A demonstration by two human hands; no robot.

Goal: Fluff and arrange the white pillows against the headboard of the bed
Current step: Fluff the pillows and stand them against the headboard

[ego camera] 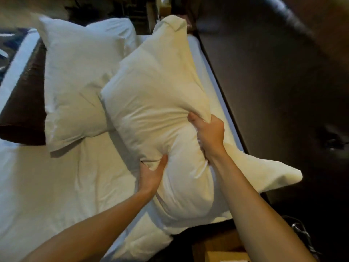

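A large white pillow lies tilted across the near corner of the bed, one corner hanging over the dark headboard at right. My left hand clutches a fold of its lower left edge. My right hand is clenched on bunched cloth along its right edge. A second white pillow lies flat to the left, partly under the first. Another white pillow edge shows beneath, along the headboard.
White sheet covers the mattress at lower left. A dark brown cushion lies at the far left beside the second pillow. A wooden nightstand and a dark cable sit at the bottom right.
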